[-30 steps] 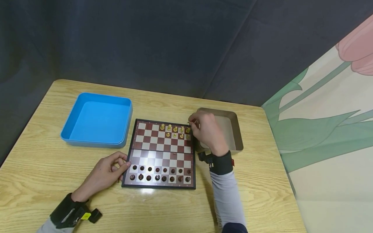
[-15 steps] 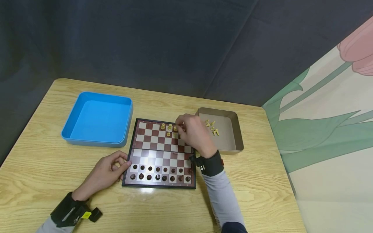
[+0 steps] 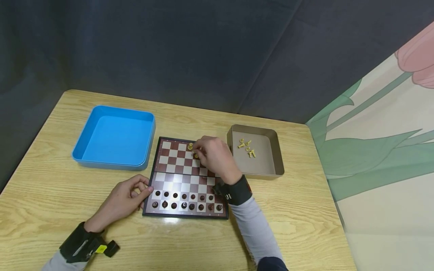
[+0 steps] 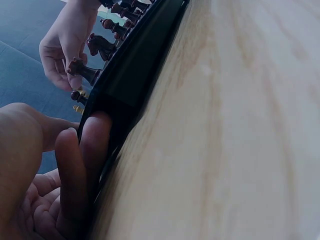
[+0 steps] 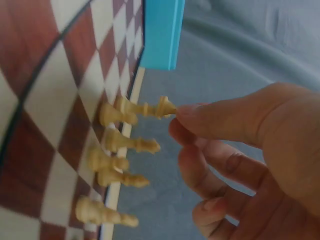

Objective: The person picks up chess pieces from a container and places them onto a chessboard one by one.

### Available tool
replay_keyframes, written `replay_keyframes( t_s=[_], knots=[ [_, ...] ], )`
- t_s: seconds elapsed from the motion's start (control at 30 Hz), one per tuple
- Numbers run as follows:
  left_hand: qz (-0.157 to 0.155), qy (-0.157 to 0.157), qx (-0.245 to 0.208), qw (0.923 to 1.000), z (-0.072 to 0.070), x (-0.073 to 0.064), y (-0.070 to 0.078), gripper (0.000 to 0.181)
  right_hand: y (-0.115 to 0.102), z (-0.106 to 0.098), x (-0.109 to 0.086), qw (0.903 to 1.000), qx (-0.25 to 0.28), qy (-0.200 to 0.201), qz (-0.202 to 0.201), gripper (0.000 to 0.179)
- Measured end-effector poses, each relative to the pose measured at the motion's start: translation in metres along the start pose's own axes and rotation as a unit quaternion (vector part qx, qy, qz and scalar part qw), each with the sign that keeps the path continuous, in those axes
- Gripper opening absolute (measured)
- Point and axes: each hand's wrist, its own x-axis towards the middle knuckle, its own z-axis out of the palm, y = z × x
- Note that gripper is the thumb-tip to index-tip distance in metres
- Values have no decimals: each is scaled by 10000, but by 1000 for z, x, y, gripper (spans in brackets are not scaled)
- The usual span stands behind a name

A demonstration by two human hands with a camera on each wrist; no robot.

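My left hand (image 3: 127, 197) holds the near-left edge of a chessboard (image 3: 184, 183), thumb against the rim and fingertips at its side, as the left wrist view shows. Over the far half of the board is my right hand (image 3: 215, 156). In the right wrist view, thumb and index fingertip meet at the top of a tall cream chess piece (image 5: 145, 107); whether its base touches the board is unclear. Several other cream pieces (image 5: 122, 177) stand beside it. Two rows of dark chess pieces (image 3: 184, 205) stand on the near side. The right hand hides part of the far rows.
An open brown box (image 3: 280, 160) right of the board has several yellow chess pieces (image 3: 251, 153) lying in it. To the left, a blue tray (image 3: 113, 166) stands on the wooden table (image 3: 305, 210). A dark curtain (image 3: 176, 56) hangs behind the table.
My right hand has moved left from the brown box's edge, along the far row of yellow pieces, uncovering the pieces in the box. The left hand stays at the board's edge.
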Motion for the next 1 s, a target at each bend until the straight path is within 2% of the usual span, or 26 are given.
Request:
replay_keyframes(
  t_s=[0.2,0.43,1.0],
  knots=[
    [17,-3,5,10000,0,0,0,31,-2,10,1,9999,121,-81,-37,12],
    [11,-15,-20,10000,0,0,0,32,-4,17,2,9997,57,-224,126,14],
    [-12,-21,-10,10000,0,0,2,34,-4,20,2,9995,-64,-235,177,15]
  ],
)
